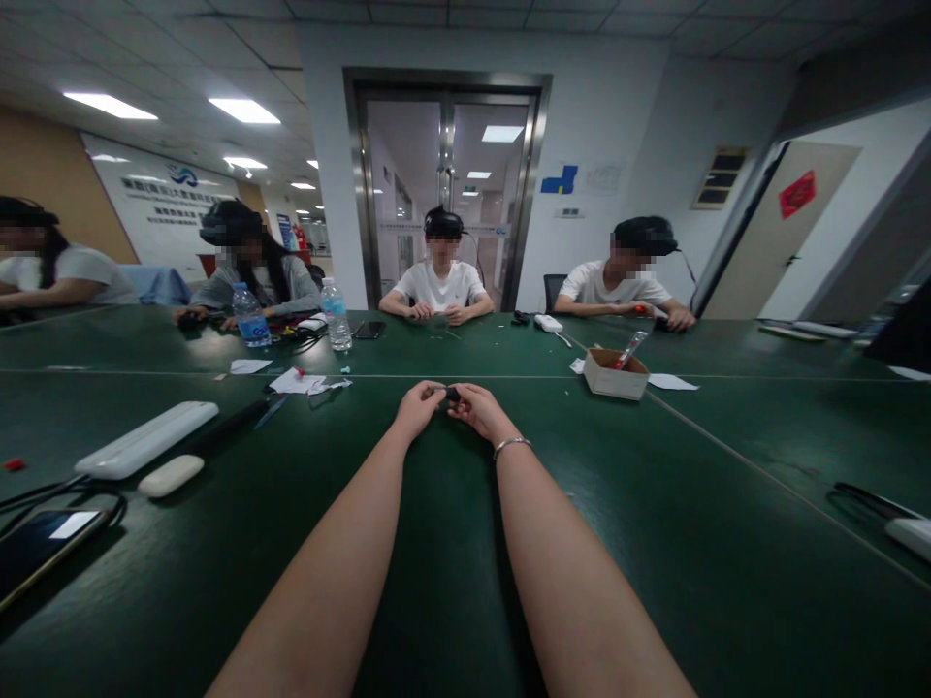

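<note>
Both my arms reach forward over the green table (pixel 451 543), and my hands meet near its middle. Between my fingertips is a small black object (pixel 452 394), too small and dark to name. My right hand (pixel 480 409), with a silver bangle at the wrist, pinches it between thumb and fingers. From the other side my left hand (pixel 420 407) closes its thumb and fingertips on the object's left end. The fingers hide part of it.
Left lie a white power strip (pixel 149 441), a white oval case (pixel 172 477) and a phone (pixel 50 543). Ahead are paper scraps (pixel 298 380), water bottles (pixel 337 315) and a small box (pixel 617 376) holding a clear tube. Several people in headsets sit across the table.
</note>
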Demonstrator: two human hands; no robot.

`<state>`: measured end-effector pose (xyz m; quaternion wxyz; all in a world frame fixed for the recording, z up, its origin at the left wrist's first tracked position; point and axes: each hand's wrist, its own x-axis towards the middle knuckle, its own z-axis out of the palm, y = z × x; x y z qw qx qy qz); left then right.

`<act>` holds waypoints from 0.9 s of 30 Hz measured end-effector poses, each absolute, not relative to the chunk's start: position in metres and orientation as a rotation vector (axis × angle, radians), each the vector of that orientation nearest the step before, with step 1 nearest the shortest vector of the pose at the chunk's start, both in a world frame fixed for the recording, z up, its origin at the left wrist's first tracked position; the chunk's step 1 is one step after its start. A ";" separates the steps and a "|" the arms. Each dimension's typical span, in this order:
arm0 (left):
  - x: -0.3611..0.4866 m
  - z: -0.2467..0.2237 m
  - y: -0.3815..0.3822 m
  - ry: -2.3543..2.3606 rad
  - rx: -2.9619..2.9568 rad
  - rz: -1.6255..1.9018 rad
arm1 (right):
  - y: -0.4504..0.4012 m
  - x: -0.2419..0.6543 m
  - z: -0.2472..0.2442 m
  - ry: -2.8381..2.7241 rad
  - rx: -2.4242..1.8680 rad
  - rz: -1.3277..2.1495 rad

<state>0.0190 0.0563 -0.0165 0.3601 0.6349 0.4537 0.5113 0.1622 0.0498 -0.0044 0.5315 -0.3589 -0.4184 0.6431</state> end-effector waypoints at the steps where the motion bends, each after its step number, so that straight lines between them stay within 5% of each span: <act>1: 0.019 -0.016 0.056 1.197 1.605 1.305 | 0.049 0.162 -0.004 -1.003 -0.858 1.536; 27: 0.013 -0.013 0.056 1.513 1.667 1.269 | 0.046 0.165 -0.003 -1.139 -0.844 1.550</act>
